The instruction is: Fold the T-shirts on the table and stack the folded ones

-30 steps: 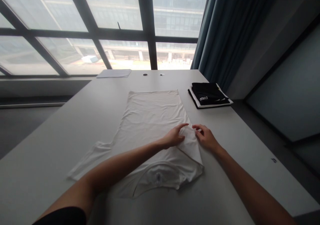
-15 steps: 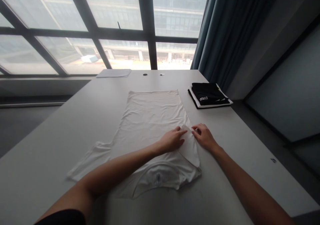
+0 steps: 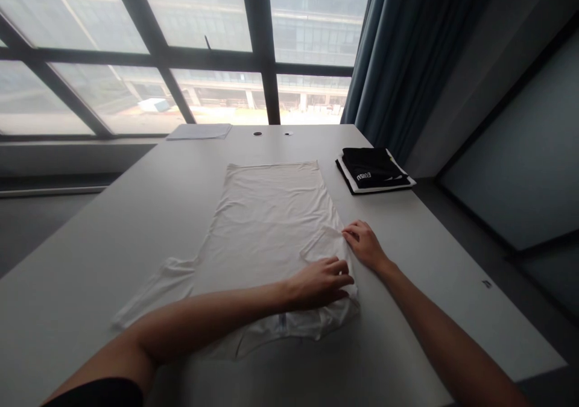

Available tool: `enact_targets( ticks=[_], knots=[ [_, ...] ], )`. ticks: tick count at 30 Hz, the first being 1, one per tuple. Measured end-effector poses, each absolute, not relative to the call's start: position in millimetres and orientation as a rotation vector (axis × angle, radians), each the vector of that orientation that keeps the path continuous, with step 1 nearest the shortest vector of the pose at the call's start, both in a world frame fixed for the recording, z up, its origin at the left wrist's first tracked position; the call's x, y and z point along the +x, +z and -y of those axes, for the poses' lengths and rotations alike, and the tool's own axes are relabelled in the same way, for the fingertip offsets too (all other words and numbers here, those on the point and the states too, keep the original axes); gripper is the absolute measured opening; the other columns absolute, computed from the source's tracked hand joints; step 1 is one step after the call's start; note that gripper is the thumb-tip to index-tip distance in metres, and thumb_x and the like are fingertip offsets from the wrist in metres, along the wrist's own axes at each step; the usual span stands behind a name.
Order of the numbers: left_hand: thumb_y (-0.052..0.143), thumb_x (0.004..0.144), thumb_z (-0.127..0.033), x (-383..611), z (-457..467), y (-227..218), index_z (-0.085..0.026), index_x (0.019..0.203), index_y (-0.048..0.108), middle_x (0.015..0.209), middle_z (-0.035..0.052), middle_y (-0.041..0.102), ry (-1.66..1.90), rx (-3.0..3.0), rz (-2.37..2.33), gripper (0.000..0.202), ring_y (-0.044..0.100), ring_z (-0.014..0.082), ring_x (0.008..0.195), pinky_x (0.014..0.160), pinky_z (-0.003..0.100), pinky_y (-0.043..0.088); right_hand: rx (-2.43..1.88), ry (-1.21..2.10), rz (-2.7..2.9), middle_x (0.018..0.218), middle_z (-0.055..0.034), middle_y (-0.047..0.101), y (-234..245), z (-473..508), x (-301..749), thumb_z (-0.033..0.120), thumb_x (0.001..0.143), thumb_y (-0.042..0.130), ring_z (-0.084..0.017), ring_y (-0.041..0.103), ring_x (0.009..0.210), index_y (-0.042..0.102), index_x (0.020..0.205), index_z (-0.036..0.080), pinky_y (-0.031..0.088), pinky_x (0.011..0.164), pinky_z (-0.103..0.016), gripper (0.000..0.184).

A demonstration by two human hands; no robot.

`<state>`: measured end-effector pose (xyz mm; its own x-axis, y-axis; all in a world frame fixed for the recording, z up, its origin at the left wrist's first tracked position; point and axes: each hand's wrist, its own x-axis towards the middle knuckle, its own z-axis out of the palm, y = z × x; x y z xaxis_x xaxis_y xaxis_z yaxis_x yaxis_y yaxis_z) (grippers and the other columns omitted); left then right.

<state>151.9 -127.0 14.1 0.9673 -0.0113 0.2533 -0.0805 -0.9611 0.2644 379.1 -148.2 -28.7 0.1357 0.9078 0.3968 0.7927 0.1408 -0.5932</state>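
Note:
A white T-shirt [image 3: 266,214] lies spread on the grey table [image 3: 104,232], collar toward me and hem toward the window. Its right sleeve is folded inward over the body; the left sleeve [image 3: 149,289] still sticks out to the left. My left hand [image 3: 322,282] lies flat with fingers stretched out on the folded sleeve near the shoulder. My right hand [image 3: 364,244] rests at the shirt's right edge, fingers curled with the tips on the fold line; I cannot see whether they pinch the cloth.
A folded stack of black and white garments [image 3: 371,169] sits at the table's right side. Sheets of paper [image 3: 199,131] lie at the far edge by the window, next to two small round holes [image 3: 257,134]. A dark curtain hangs at the right.
My left hand slid toward me along the folded sleeve, from beside the right hand down to the shoulder. The right hand stayed at the shirt's edge. The view shifted slightly.

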Motion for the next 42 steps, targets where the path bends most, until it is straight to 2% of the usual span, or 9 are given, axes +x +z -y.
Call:
enact_targets(
  ticks=[7, 15, 22, 25, 28, 32, 37, 39, 42],
  knots=[
    [0.061, 0.097, -0.037, 161.4, 136.1, 14.6, -0.020, 0.091, 0.063, 0.095, 0.0048, 0.063, 0.356, 2.948, 0.215, 0.018, 0.057, 0.0196, 0.086, 0.075, 0.033, 0.043, -1.690, 0.182, 1.669, 0.092, -0.0064, 0.065, -29.4, 148.2, 379.2, 0.029, 0.095, 0.056, -0.023, 0.057, 0.093, 0.071, 0.090, 0.022, 0.045, 0.089, -0.037, 0.017],
    [0.056, 0.100, -0.033, 182.2, 152.7, 4.2, -0.019, 0.082, 0.062, 0.088, 0.0040, 0.063, 0.387, 2.912, 0.176, 0.023, 0.056, 0.0170, 0.075, 0.068, 0.032, 0.043, -1.707, 0.164, 1.680, 0.093, -0.0068, 0.064, -26.7, 149.0, 376.8, 0.026, 0.094, 0.056, -0.024, 0.057, 0.095, 0.071, 0.091, 0.022, 0.045, 0.090, -0.038, 0.016],
    [0.046, 0.102, -0.022, 170.1, 133.1, 17.8, -0.019, 0.109, 0.068, 0.098, 0.0081, 0.068, 0.478, 2.794, 0.026, 0.023, 0.063, 0.0188, 0.092, 0.088, 0.032, 0.046, -1.719, 0.143, 1.688, 0.092, -0.0068, 0.062, -27.2, 149.1, 373.4, 0.032, 0.093, 0.060, -0.024, 0.055, 0.093, 0.070, 0.089, 0.021, 0.044, 0.089, -0.038, 0.015],
    [0.047, 0.102, -0.027, 165.9, 125.6, 14.9, -0.018, 0.124, 0.064, 0.126, 0.0124, 0.065, 0.479, 2.788, -0.033, 0.030, 0.059, 0.0232, 0.118, 0.106, 0.036, 0.040, -1.755, 0.117, 1.677, 0.091, -0.0065, 0.062, -29.3, 147.6, 372.7, 0.029, 0.090, 0.064, -0.024, 0.055, 0.092, 0.068, 0.088, 0.022, 0.044, 0.087, -0.037, 0.009],
    [0.052, 0.100, -0.044, 158.2, 128.3, 0.9, -0.017, 0.146, 0.049, 0.155, 0.0153, 0.043, 0.336, 2.781, 0.097, 0.053, 0.037, 0.0293, 0.144, 0.120, 0.046, 0.024, -1.776, 0.123, 1.666, 0.088, -0.0057, 0.061, -29.4, 146.6, 373.2, 0.027, 0.088, 0.065, -0.024, 0.055, 0.088, 0.066, 0.086, 0.022, 0.044, 0.082, -0.036, 0.006],
    [0.050, 0.099, -0.055, 149.9, 136.9, -7.2, -0.017, 0.154, 0.037, 0.162, 0.0148, 0.030, 0.206, 2.769, 0.182, 0.068, 0.021, 0.0322, 0.152, 0.123, 0.054, 0.011, -1.805, 0.146, 1.624, 0.080, -0.0036, 0.061, -28.9, 145.5, 375.2, 0.031, 0.088, 0.065, -0.022, 0.055, 0.081, 0.064, 0.080, 0.022, 0.043, 0.077, -0.034, 0.012],
    [0.048, 0.103, -0.042, 155.5, 124.0, 7.7, -0.021, 0.147, 0.048, 0.155, 0.0118, 0.044, 0.244, 2.761, 0.062, 0.049, 0.041, 0.0263, 0.144, 0.120, 0.042, 0.028, -1.748, 0.189, 1.602, 0.081, -0.0052, 0.064, -31.1, 142.8, 379.3, 0.032, 0.098, 0.049, -0.022, 0.057, 0.083, 0.064, 0.078, 0.022, 0.043, 0.080, -0.034, 0.026],
    [0.047, 0.103, -0.034, 156.7, 110.4, 9.1, -0.020, 0.148, 0.047, 0.155, 0.0121, 0.045, 0.304, 2.803, -0.136, 0.047, 0.040, 0.0252, 0.144, 0.120, 0.040, 0.028, -1.734, 0.209, 1.608, 0.083, -0.0057, 0.065, -31.5, 142.4, 380.2, 0.030, 0.098, 0.046, -0.022, 0.058, 0.085, 0.065, 0.079, 0.022, 0.043, 0.082, -0.034, 0.028],
    [0.051, 0.101, -0.044, 151.3, 92.9, 2.5, -0.018, 0.154, 0.037, 0.161, 0.0146, 0.033, 0.255, 2.873, -0.381, 0.060, 0.025, 0.0309, 0.151, 0.121, 0.051, 0.021, -1.737, 0.191, 1.637, 0.086, -0.0059, 0.065, -30.4, 143.2, 379.4, 0.030, 0.095, 0.051, -0.022, 0.057, 0.087, 0.065, 0.081, 0.021, 0.043, 0.083, -0.035, 0.022]
  ],
)
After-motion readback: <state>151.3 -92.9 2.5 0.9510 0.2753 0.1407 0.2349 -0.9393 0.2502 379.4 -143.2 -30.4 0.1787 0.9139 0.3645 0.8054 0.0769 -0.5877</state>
